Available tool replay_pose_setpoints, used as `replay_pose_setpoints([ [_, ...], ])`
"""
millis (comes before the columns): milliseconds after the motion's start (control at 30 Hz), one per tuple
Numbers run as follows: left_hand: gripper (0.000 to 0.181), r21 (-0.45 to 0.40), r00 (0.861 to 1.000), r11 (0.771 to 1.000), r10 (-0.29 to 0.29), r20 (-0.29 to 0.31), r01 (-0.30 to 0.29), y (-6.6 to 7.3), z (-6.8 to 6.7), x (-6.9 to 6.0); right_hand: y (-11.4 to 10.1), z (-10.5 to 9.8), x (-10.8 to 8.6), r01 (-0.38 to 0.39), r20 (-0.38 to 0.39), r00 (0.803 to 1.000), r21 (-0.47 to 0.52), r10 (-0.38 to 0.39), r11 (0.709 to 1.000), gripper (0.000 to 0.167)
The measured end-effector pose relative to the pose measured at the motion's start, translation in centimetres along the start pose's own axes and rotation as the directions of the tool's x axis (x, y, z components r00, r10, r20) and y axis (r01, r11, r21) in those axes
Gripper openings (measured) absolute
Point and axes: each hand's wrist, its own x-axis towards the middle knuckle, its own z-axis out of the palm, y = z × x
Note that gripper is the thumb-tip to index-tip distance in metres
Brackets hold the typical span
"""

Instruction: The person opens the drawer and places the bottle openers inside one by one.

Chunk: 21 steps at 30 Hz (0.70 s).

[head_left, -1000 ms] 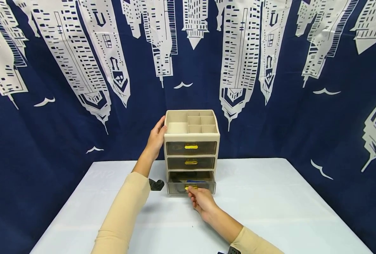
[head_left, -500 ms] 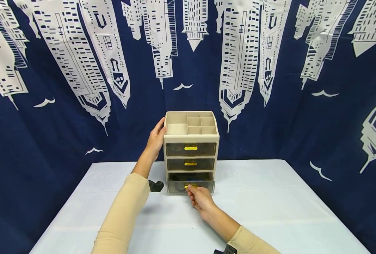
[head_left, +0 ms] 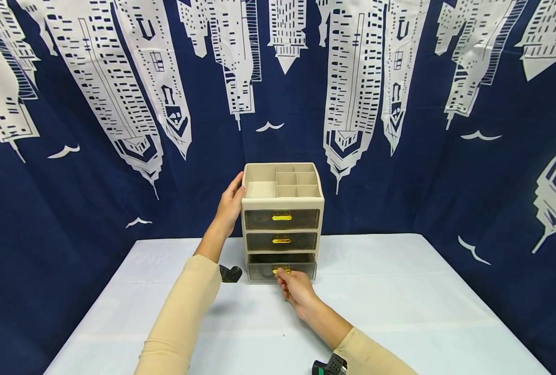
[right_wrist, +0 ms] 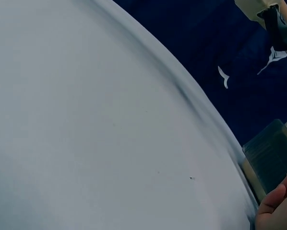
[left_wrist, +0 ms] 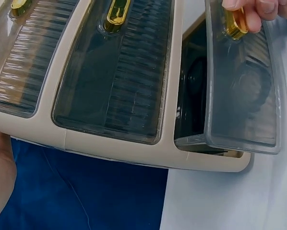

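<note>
A beige desktop drawer organizer (head_left: 284, 203) stands upright on the table, with smoky see-through drawers. Its bottom drawer (head_left: 259, 272) sticks part way out; the top drawer (head_left: 259, 219) and middle drawer (head_left: 259, 241) are closed. My left hand (head_left: 230, 207) rests against the organizer's upper left side, fingers reaching toward the back. With thumb and fingers, my right hand (head_left: 300, 292) pinches the gold drawer handle (left_wrist: 236, 28) of the bottom drawer. Inside that drawer, the left wrist view shows a dark object (left_wrist: 197, 76) whose kind I cannot tell.
The organizer's top has an open tray (head_left: 261, 188) divided into several compartments. A white cloth covers the table (head_left: 399, 302). Directly behind hangs a dark blue curtain (head_left: 212, 182) printed with white buildings and birds.
My right hand has moved away from me, and the bottom drawer has slid further into the organizer. The blue item seen inside it earlier is out of sight. My left hand stays in place.
</note>
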Motion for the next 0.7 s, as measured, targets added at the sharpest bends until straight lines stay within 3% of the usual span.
replay_pose_setpoints([
  [700, 0.054, -0.033, 1.0, 0.999, 0.01, 0.029, -0.009, 0.4, -0.1, 0.0, -0.6, -0.2, 2.5, -0.006, -0.004, 1.0, -0.032, 0.006, 0.999, 0.031],
])
